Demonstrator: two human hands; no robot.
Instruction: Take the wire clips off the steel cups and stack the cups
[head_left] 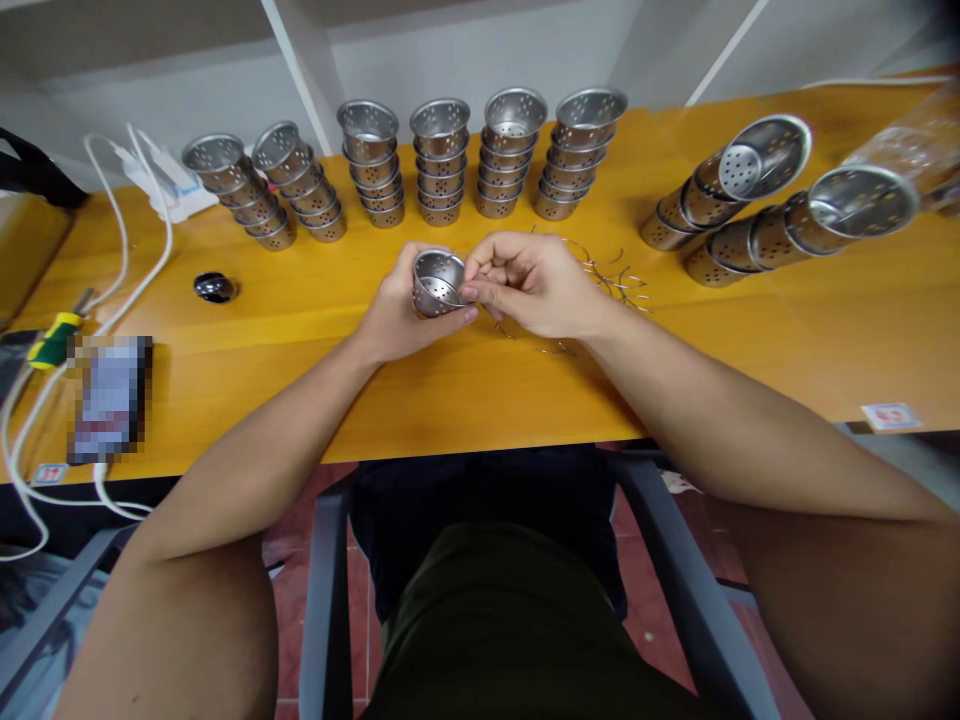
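Note:
A small perforated metal cup [435,275] is gripped by my left hand [394,305], its thumb along the near side and the open mouth facing up toward me. At the cup's right rim, my right hand [532,285] is closed in a pinch, thumb against fingertips. What sits in that pinch is too small to make out. A thin curved line crosses inside the cup's mouth. Beside and behind my right hand lie several thin bent wire pieces [619,283] on the yellow wooden table [450,400].
Stacks of similar perforated cups [442,150] line the table's back. Two longer stacks lean at right, one with a wide-mouthed top cup [862,200]. To the left are a dark shiny round object [215,288], a phone [112,400], a green-yellow-handled screwdriver [56,340] and white cables [154,265].

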